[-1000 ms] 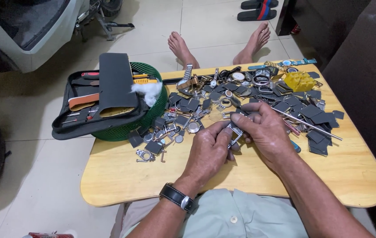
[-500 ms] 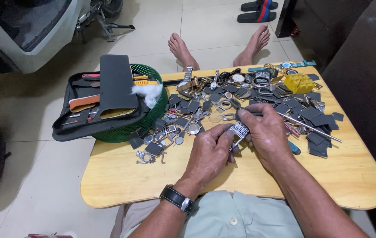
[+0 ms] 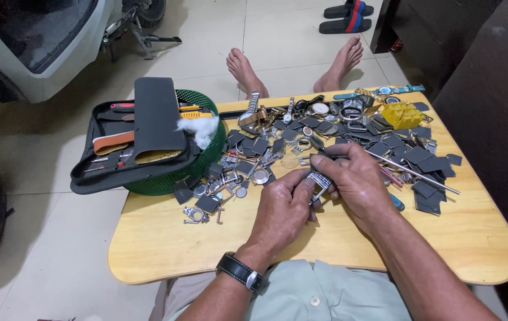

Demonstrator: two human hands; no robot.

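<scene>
Silvery metal links catch the light at the middle of the table: a short piece of watch bracelet sits pinched between both hands just above the pale wood. The left hand grips its lower end, thumb and fingers closed on it, a dark wristwatch strapped on that wrist. The right hand closes on the upper end from three o'clock, fingers curled over the links, and it seems also to hold a thin metal rod that runs out toward three o'clock across the table. From about ten to two o'clock of the hands spreads a heap of watch parts: cases, round glasses, buckles and dark flat squares. A yellow plastic block lies at two o'clock near the far edge. At ten o'clock a green basket stands on the table's corner, bearing an open black tool case with a white cotton tuft beside it. Bare feet rest on the tiled floor at twelve o'clock.
</scene>
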